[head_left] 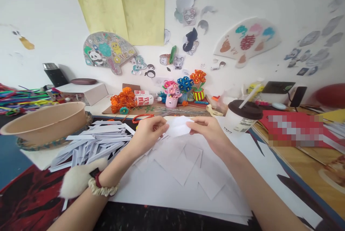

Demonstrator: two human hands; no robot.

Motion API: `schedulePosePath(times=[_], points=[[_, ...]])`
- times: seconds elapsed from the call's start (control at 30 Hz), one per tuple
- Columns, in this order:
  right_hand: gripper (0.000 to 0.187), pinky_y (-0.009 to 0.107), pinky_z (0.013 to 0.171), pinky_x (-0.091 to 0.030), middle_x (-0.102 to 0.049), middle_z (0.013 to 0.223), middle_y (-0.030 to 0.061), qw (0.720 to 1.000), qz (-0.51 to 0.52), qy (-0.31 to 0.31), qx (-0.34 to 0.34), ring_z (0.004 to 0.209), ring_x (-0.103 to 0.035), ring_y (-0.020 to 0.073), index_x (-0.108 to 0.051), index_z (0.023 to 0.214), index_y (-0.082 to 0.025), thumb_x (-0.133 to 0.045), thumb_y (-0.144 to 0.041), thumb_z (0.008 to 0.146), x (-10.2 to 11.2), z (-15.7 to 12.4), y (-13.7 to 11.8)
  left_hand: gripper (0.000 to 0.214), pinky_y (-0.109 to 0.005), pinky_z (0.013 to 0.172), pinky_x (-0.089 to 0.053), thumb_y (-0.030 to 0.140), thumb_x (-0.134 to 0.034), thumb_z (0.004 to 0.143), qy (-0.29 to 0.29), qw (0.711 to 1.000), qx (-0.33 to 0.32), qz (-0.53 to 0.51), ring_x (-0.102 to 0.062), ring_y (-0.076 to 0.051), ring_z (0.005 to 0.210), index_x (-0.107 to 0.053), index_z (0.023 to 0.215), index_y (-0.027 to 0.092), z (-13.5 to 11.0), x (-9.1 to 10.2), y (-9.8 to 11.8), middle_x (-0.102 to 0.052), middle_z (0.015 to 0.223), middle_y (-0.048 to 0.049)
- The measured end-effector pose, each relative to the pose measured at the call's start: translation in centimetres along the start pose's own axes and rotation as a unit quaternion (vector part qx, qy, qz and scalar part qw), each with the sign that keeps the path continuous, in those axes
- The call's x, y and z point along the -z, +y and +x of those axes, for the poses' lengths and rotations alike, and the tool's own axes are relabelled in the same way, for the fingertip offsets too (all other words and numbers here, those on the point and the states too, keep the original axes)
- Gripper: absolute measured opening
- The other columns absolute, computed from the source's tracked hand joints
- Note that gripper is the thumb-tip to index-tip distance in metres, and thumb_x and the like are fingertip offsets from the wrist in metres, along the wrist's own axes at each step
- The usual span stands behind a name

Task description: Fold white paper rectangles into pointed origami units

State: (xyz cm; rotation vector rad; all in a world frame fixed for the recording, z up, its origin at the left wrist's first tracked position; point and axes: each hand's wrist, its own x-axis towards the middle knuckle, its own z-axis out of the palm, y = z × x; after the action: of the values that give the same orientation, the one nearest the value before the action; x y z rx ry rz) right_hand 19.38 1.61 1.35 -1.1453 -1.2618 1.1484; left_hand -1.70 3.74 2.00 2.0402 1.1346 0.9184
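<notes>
Large white sheet below. Left hand, right hand: thumbs and fingers pinched together on opposite side edges of small paper, held between them over sheet's far part; visible long axis roughly left–right.

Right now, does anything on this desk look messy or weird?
No spill that I can see. The paper strips beside the left hand lie in a jumbled heap, pointing different ways. On the white sheet, loose paper pieces overlap at odd angles instead of stacking neatly.
</notes>
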Motion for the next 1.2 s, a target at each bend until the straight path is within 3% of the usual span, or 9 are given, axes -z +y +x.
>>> schedulePosePath(times=[0.23, 0.33, 0.47, 0.53, 0.63, 0.8, 0.9, 1.1, 1.2], points=[[0.033, 0.027, 0.054, -0.043, -0.065, 0.057, 0.0051, 0.972, -0.184, -0.123, -0.074, 0.055, -0.058, 0.0156, -0.064, 0.058, -0.014, -0.079, -0.043, 0.062, 1.3, 0.6, 1.3, 0.014, -0.024, 0.058, -0.041, 0.031, -0.059, 0.079, -0.102, 0.993, 0.032, 0.057, -0.056, -0.014, 0.058, -0.061, 0.078, 0.017, 0.4, 0.1, -1.4, -0.061, 0.060, 0.0022], [0.031, 0.027, 0.051, -0.039, -0.063, 0.056, 0.0044, 0.948, -0.282, -0.145, -0.039, 0.054, -0.055, 0.0157, -0.066, 0.058, -0.014, -0.072, -0.042, 0.071, 1.5, 1.0, 2.3, 0.011, -0.024, 0.060, -0.039, 0.028, -0.058, 0.078, -0.106, 0.986, 0.018, 0.131, -0.057, -0.015, 0.064, -0.062, 0.077, 0.018, 0.3, -0.4, -1.6, -0.064, 0.066, 0.0011], [0.010, 0.027, 0.057, -0.040, -0.068, 0.070, 0.0033, 0.914, -0.391, -0.087, 0.059, 0.063, -0.057, 0.0168, -0.072, 0.072, -0.018, -0.070, -0.028, 0.073, 1.3, 1.3, 2.9, 0.016, -0.026, 0.063, -0.038, 0.028, -0.056, 0.080, -0.112, 0.974, -0.003, 0.195, -0.056, -0.017, 0.070, -0.064, 0.071, 0.018, 0.3, -0.7, -1.6, -0.064, 0.072, -0.0010], [0.006, 0.027, 0.060, -0.042, -0.069, 0.073, 0.0024, 0.909, -0.400, -0.083, 0.080, 0.064, -0.058, 0.0166, -0.072, 0.075, -0.019, -0.068, -0.021, 0.071, 1.1, 1.2, 2.8, 0.011, -0.025, 0.063, -0.038, 0.026, -0.058, 0.079, -0.121, 0.975, 0.001, 0.189, -0.056, -0.016, 0.067, -0.066, 0.080, 0.019, 0.2, -0.8, -1.5, -0.065, 0.071, 0.0001], [0.006, 0.026, 0.058, -0.043, -0.066, 0.066, 0.0017, 0.918, -0.373, -0.116, 0.059, 0.061, -0.058, 0.0159, -0.068, 0.068, -0.018, -0.067, -0.021, 0.072, 1.2, 0.8, 3.0, 0.015, -0.024, 0.061, -0.038, 0.022, -0.060, 0.077, -0.138, 0.972, 0.005, 0.187, -0.057, -0.015, 0.063, -0.068, 0.090, 0.020, 0.0, -1.0, -1.3, -0.065, 0.069, 0.0014], [0.012, 0.026, 0.057, -0.043, -0.063, 0.065, 0.0011, 0.928, -0.339, -0.142, 0.065, 0.059, -0.055, 0.0148, -0.067, 0.071, -0.017, -0.068, -0.029, 0.075, 1.9, 0.0, 3.7, 0.012, -0.026, 0.070, -0.043, 0.017, -0.060, 0.079, -0.102, 0.973, -0.069, 0.197, -0.059, -0.017, 0.079, -0.069, 0.087, 0.019, -1.0, -1.6, -1.8, -0.067, 0.083, -0.0033], [0.014, 0.027, 0.056, -0.042, -0.061, 0.065, 0.0001, 0.922, -0.347, -0.153, 0.080, 0.059, -0.053, 0.0142, -0.069, 0.080, -0.018, -0.069, -0.032, 0.076, 2.3, -0.3, 3.8, 0.014, -0.028, 0.073, -0.045, 0.017, -0.061, 0.079, -0.068, 0.982, -0.067, 0.164, -0.059, -0.018, 0.082, -0.069, 0.090, 0.020, -1.4, -2.0, -2.2, -0.068, 0.088, -0.0037], [0.003, 0.028, 0.061, -0.045, -0.065, 0.075, 0.0017, 0.912, -0.363, -0.146, 0.126, 0.064, -0.055, 0.0146, -0.069, 0.080, -0.018, -0.067, -0.020, 0.078, 2.4, -0.4, 3.5, 0.012, -0.028, 0.071, -0.045, 0.014, -0.059, 0.081, -0.042, 0.985, -0.066, 0.152, -0.059, -0.017, 0.077, -0.069, 0.084, 0.019, -1.6, -2.4, -2.3, -0.066, 0.079, -0.0015], [0.009, 0.027, 0.060, -0.046, -0.065, 0.075, 0.0016, 0.907, -0.369, -0.148, 0.141, 0.064, -0.057, 0.0143, -0.070, 0.078, -0.018, -0.063, -0.014, 0.081, 2.2, -0.5, 3.5, 0.012, -0.028, 0.072, -0.044, 0.011, -0.060, 0.080, -0.051, 0.985, -0.079, 0.146, -0.058, -0.016, 0.077, -0.068, 0.084, 0.019, -1.6, -2.4, -2.5, -0.065, 0.080, -0.0007]])
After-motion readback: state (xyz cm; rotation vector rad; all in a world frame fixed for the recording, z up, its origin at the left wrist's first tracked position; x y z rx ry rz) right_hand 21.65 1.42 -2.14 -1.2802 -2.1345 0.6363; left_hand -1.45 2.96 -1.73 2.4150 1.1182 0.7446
